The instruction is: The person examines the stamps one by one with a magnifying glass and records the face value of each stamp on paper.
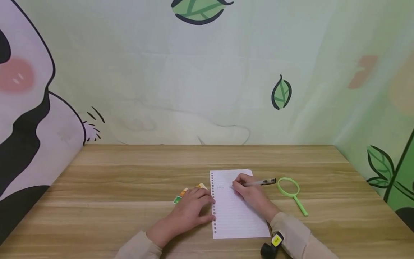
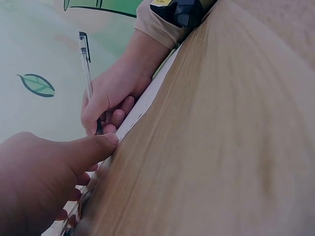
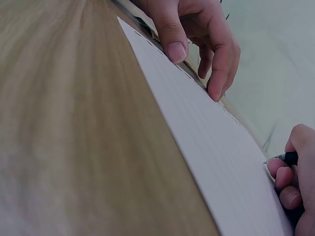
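Note:
A lined sheet of loose-leaf paper (image 1: 239,219) lies on the wooden table, punched holes along its left edge. My right hand (image 1: 253,196) rests on its upper part and pinches a clear pen (image 1: 263,182) with a dark cap end. Some faint writing (image 1: 221,187) shows left of the pen tip. In the right wrist view the pen's tip (image 3: 268,161) is at the paper's surface. My left hand (image 1: 189,210) touches the sheet's holed edge with thumb and fingertips, fingers spread and slightly bent. Partly hidden under that hand are small colourful cards (image 1: 177,200).
A green magnifying glass (image 1: 300,205) lies right of the paper, near my right forearm. A camera (image 1: 272,245) is strapped to the right wrist. The wooden table (image 1: 129,172) meets a wall with printed leaves and a cartoon panda at its back edge.

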The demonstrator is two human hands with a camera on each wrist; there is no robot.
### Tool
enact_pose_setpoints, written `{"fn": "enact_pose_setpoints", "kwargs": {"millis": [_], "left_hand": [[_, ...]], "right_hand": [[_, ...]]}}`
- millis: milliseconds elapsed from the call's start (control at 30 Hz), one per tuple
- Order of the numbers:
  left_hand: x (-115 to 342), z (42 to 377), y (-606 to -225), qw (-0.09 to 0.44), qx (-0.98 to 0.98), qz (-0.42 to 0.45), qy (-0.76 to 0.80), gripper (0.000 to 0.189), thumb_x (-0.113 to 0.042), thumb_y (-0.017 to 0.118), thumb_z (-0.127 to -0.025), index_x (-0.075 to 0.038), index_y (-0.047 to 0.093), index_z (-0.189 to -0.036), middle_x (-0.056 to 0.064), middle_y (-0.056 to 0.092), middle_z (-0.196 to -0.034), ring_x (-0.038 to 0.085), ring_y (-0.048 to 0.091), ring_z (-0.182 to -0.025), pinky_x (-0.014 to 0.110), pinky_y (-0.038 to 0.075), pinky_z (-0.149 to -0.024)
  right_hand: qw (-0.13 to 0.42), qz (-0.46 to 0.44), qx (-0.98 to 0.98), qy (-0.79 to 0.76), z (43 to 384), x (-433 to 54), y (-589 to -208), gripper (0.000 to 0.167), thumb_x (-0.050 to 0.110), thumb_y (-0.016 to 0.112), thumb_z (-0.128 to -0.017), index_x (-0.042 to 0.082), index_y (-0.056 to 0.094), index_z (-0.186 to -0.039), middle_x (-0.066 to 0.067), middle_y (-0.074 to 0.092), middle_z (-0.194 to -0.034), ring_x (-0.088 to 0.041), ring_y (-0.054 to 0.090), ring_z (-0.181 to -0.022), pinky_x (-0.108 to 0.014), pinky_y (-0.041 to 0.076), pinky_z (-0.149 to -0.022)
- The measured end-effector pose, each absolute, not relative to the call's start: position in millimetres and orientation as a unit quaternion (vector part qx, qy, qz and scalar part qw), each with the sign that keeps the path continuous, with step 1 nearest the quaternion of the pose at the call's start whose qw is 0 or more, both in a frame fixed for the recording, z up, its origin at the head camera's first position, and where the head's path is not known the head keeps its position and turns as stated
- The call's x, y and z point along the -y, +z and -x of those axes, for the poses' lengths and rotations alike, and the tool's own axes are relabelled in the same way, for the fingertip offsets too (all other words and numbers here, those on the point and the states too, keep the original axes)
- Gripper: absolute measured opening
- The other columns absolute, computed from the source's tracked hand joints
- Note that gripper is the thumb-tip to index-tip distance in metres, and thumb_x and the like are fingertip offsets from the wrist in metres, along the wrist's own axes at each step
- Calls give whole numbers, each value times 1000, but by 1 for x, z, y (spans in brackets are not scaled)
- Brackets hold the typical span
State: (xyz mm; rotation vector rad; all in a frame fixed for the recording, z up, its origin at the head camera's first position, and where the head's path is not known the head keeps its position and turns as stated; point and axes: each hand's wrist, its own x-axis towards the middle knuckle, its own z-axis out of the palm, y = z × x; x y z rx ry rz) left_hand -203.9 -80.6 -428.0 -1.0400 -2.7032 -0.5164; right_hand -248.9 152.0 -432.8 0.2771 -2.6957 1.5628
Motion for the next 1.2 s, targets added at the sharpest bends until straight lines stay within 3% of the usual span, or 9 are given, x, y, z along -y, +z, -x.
{"fn": "enact_pose_setpoints", "kwargs": {"millis": [300, 600, 900, 1200], "left_hand": [[81, 203, -427, 82, 919, 345, -171, 37, -41, 73, -81, -17, 67, -108, -1, 62, -117, 18, 54, -113, 40, 43, -100], [81, 203, -425, 79, 920, 342, -175, 37, -39, 74, -81, -16, 67, -108, -1, 62, -117, 18, 54, -113, 40, 43, -99], [82, 203, -425, 84, 919, 342, -179, 36, -39, 74, -80, -16, 67, -107, 0, 62, -117, 19, 54, -114, 40, 42, -100], [81, 203, -425, 85, 917, 346, -181, 37, -40, 74, -80, -16, 67, -108, -1, 62, -116, 19, 54, -113, 40, 43, -100]], "right_hand": [[27, -41, 866, 498, 249, -151, -433, 11, 10, 57, -89, 5, 60, -80, -1, 54, -62, -10, 48, -56, -19, 39, -51], [31, -54, 876, 479, 250, -152, -433, 13, 14, 58, -90, 8, 61, -78, 0, 56, -68, -14, 48, -67, -21, 37, -60], [26, -41, 866, 497, 250, -150, -431, 13, 13, 55, -89, 7, 59, -77, 0, 53, -59, -12, 47, -52, -19, 37, -48], [36, -46, 867, 495, 249, -152, -432, 14, 9, 55, -87, 8, 60, -74, 0, 54, -58, -11, 48, -51, -20, 38, -48]]}}
